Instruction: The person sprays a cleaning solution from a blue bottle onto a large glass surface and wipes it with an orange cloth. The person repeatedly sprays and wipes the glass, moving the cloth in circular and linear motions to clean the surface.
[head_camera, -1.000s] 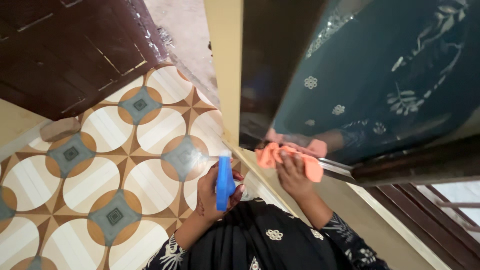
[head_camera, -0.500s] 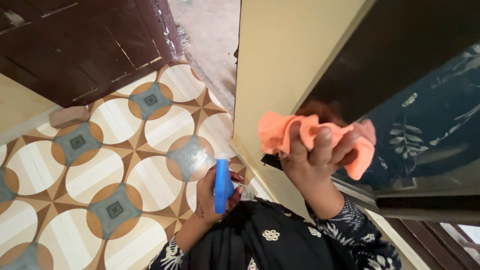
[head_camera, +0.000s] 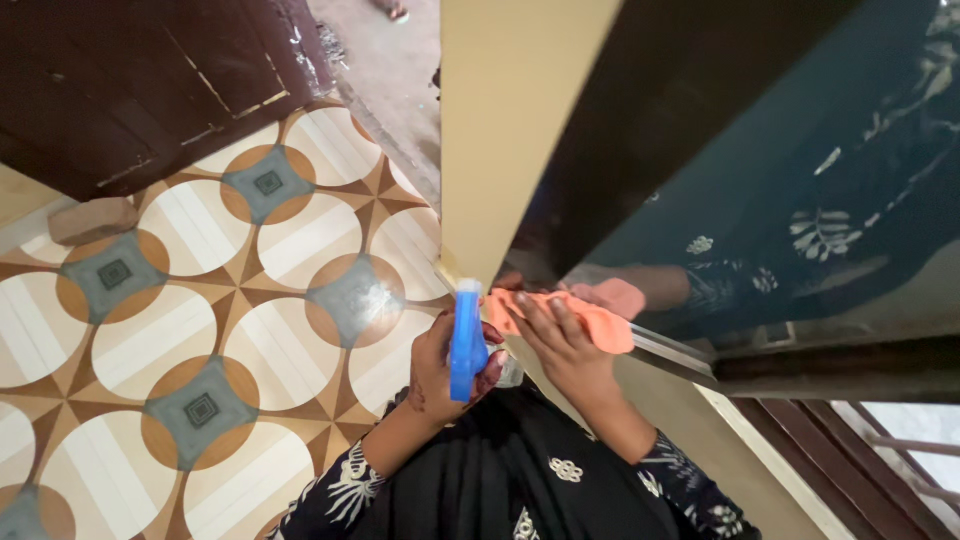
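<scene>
Right hand (head_camera: 560, 345) lowered, fingers flat on orange cloth (head_camera: 590, 320)

The left hand (head_camera: 440, 365) gripped a blue spray bottle (head_camera: 466, 340) above the patterned tile floor (head_camera: 200, 300), while the right hand (head_camera: 560, 345) pressed an orange cloth (head_camera: 590, 320) flat against the lower edge of a dark reflective glass pane (head_camera: 760, 170) beside a cream frame (head_camera: 500, 120).
</scene>
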